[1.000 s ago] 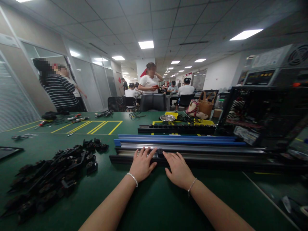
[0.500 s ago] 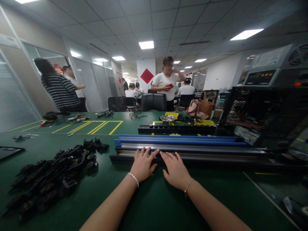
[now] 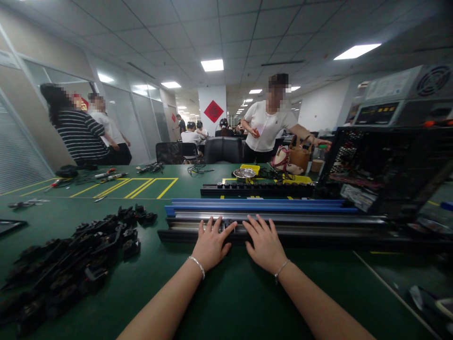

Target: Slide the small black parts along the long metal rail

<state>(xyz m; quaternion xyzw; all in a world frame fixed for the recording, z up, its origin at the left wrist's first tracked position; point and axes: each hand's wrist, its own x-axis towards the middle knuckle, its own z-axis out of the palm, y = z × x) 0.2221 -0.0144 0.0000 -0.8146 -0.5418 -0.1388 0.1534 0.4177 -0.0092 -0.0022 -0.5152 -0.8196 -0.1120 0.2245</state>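
Note:
My left hand (image 3: 212,243) lies with spread fingers over the near black metal rail (image 3: 318,237), its fingertips on the rail. My right hand (image 3: 265,243) rests on the same rail to the right, fingers also apart. Between the two hands a small dark part (image 3: 230,225) shows in the channel, partly covered by my left index finger. Behind the near rail lie a silvery rail (image 3: 300,217) and a blue rail (image 3: 262,204), all running left to right. Neither hand grips anything.
A heap of black parts (image 3: 71,255) covers the left of the green table (image 3: 141,293). Farther back are a black strip of small parts (image 3: 258,190), a metal dish (image 3: 244,174) and loose tools. An open computer case (image 3: 389,165) stands right. A person (image 3: 269,120) reaches toward it.
My right hand has shifted slightly right and its fingers are more spread, uncovering the small dark part. The person across the table has moved right and stretched out an arm. The view has shifted slightly.

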